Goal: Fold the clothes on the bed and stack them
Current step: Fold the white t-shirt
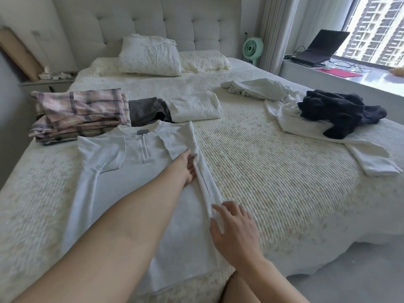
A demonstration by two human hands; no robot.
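Both hands are working the right sleeve of a white long-sleeved top laid flat on the bed.

The right hand (235, 228), fingers spread and nearly straight, is touching the sleeve's cuff end. The left hand (187, 167) is pressing flat, fingers extended, beside the sleeve fold on the white top (135, 171), a smooth knit with a short neck zipper. The ribbed, textured bed cover (273, 182) is lying beneath. Farther off are lying a folded plaid stack (80, 112), a dark folded garment (146, 110), a folded white piece (196, 108) and an unfolded heap (328, 114).
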